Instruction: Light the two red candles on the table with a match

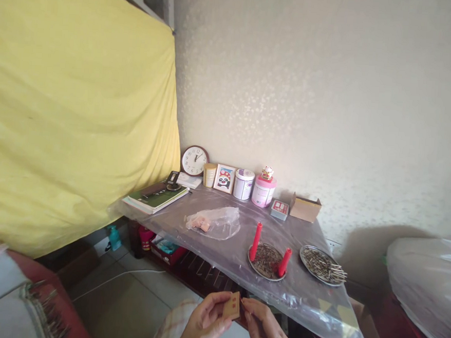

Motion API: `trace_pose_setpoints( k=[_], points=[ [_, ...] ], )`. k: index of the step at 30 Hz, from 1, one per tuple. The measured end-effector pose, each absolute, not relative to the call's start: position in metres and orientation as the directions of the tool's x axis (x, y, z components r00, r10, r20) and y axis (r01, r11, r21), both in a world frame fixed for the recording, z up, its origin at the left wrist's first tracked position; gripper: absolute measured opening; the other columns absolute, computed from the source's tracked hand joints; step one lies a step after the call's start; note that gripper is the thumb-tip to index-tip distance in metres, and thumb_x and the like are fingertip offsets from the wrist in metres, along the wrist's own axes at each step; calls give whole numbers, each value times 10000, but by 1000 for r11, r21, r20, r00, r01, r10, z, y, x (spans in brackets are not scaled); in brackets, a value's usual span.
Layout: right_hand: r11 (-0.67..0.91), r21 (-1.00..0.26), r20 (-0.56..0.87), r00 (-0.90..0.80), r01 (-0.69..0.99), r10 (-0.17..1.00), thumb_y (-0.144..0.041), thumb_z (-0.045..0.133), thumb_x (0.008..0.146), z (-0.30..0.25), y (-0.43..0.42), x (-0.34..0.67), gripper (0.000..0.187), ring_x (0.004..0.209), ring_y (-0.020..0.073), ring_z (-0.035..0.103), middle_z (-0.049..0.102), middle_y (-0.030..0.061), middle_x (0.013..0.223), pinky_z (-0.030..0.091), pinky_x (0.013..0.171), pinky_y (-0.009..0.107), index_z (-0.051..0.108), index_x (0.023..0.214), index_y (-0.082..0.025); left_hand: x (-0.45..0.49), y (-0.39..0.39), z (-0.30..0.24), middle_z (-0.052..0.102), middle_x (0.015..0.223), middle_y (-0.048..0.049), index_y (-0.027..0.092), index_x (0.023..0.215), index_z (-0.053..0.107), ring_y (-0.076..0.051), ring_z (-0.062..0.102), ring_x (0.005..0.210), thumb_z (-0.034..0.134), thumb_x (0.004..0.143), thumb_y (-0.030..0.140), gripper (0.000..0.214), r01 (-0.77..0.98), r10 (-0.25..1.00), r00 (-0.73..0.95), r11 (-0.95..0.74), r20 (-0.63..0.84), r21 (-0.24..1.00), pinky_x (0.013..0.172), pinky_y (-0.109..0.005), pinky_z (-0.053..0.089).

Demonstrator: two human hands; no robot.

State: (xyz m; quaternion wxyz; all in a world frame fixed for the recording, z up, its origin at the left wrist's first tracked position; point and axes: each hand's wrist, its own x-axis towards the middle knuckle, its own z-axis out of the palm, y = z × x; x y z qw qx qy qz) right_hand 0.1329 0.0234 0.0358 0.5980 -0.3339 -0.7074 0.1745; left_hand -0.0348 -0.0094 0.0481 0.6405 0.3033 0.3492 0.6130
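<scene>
At the bottom of the view my left hand point(204, 324) pinches a small tan matchbox point(232, 305) between thumb and fingers. My right hand point(267, 331) is closed just to the right of the box, its fingertips at the box's edge on a thin match point(242, 307). Both hands hover in front of a table covered in clear plastic point(220, 251). On the table near its front edge stands a round metal plate point(267, 262) with two red candles point(256, 235) upright at its rim. A second plate point(321, 265) of matchsticks lies to its right.
A plastic bag point(214, 222), books point(156, 197), a clock point(194, 160), tins point(243, 183), a pink jar point(263, 190) and a cardboard box point(304, 207) sit on the table. A yellow sheet point(71, 112) hangs at the left. A white bag point(426, 286) lies at the right.
</scene>
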Motion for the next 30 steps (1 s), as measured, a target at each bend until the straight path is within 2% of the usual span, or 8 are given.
trace_pose_setpoints(
  k=[9, 12, 15, 19, 24, 30],
  points=[
    [738, -615, 750, -82, 277, 656, -341, 578, 1084, 37, 23, 137, 227, 981, 215, 832, 835, 76, 1099, 670, 889, 231, 760, 1197, -267, -32, -10, 65, 865, 1092, -128, 229, 1006, 816, -357, 742, 1152, 937, 682, 463, 417, -512, 996, -50, 37, -73, 858, 1061, -486, 526],
    [773, -559, 777, -136, 301, 614, -297, 603, 1072, 50, 25, 140, 206, 963, 210, 838, 839, 67, 1101, 669, 880, 223, 735, 1227, -270, -30, -8, 69, 868, 1093, -112, 235, 1004, 811, -350, 746, 1152, 914, 716, 448, 373, -485, 995, -69, 24, -66, 874, 1048, -475, 543],
    [788, -493, 797, -172, 369, 579, -275, 614, 1063, 68, 26, 141, 158, 860, 190, 843, 848, 44, 1015, 671, 814, 195, 737, 1162, -263, -29, -6, 72, 864, 1112, -107, 224, 1022, 804, -339, 742, 1155, 875, 764, 421, 333, -457, 996, -59, 27, -61, 889, 1049, -459, 542],
    [763, -472, 820, -97, 441, 564, -253, 597, 1068, 91, 22, 135, 144, 738, 169, 820, 831, 30, 893, 665, 726, 187, 740, 1058, -242, -30, -5, 80, 846, 1124, -118, 195, 1059, 798, -338, 711, 1180, 811, 827, 399, 310, -447, 996, -54, 40, -71, 894, 1096, -467, 499],
    [782, -402, 863, -88, 476, 497, -151, 591, 1043, 98, 21, 129, 161, 829, 186, 818, 836, 61, 943, 669, 790, 246, 724, 1070, -237, -28, -4, 92, 828, 1095, -137, 148, 1074, 793, -340, 699, 1142, 819, 822, 387, 349, -503, 998, -64, -7, -29, 864, 1131, -544, 446],
    [740, -373, 874, -56, 559, 483, -153, 582, 1034, 95, 27, 134, 162, 791, 189, 811, 822, 52, 903, 670, 743, 267, 718, 1032, -242, -22, -2, 102, 827, 1007, -116, 170, 998, 817, -326, 695, 1097, 863, 765, 427, 349, -543, 996, -59, 21, -63, 840, 1107, -528, 442]
  ],
)
